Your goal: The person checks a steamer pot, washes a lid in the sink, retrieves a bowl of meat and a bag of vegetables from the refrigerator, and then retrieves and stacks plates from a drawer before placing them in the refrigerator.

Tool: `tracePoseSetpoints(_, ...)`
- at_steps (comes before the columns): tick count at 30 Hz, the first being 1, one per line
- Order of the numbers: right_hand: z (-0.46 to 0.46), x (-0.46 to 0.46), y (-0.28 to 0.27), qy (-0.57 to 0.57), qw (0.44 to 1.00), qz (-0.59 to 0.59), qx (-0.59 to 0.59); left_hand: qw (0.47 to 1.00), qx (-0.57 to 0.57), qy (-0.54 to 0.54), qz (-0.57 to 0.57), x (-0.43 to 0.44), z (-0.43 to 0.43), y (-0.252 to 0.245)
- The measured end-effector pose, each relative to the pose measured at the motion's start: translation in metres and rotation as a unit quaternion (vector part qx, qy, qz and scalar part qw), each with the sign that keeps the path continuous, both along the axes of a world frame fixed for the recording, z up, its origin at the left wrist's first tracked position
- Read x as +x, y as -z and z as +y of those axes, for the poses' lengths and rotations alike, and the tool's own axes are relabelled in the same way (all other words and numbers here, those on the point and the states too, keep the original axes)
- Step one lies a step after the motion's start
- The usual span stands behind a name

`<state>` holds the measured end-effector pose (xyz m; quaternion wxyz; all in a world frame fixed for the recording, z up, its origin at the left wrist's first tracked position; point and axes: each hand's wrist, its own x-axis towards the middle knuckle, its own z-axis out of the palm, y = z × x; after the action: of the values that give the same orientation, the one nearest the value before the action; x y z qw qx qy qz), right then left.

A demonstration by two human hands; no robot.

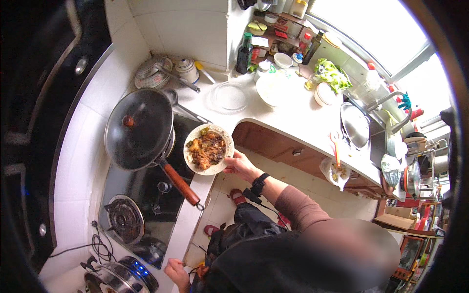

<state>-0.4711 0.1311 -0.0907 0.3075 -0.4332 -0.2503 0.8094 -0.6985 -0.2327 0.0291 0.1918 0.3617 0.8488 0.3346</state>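
My right hand (240, 165) grips the rim of a pale plate (187, 161) with a textured edge. On it lies a heap of cooked brown food (207, 150) with greenish bits. The plate is over the counter corner beside the gas stove (146, 194). Left of it, a dark wok (143, 128) sits on a burner, its wooden handle (181, 185) pointing towards me. A small reddish-brown patch shows inside the wok; I cannot tell whether it is food or a reflection. My left hand (177, 271) is curled at the counter's front edge, with nothing visible in it.
A second burner (126, 219) and a steel pot (113, 274) stand on the near side. Along the far counter are a ladle (188, 111), a clear glass plate (230, 96), bottles (244, 53) and leafy greens (332, 75). A large lid (355, 124) rests at the sink.
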Motion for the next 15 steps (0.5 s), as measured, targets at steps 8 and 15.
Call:
tracePoseSetpoints(8,0.055,-0.019,0.012,0.0,0.998,0.027,-0.057,0.995,0.021,0.072,0.06,0.03,0.052,-0.001)
tracePoseSetpoints(15,0.069,-0.027,0.011,-0.007,0.995,0.077,-0.065,0.998,-0.014,0.063,-0.027,0.037,0.062,0.001)
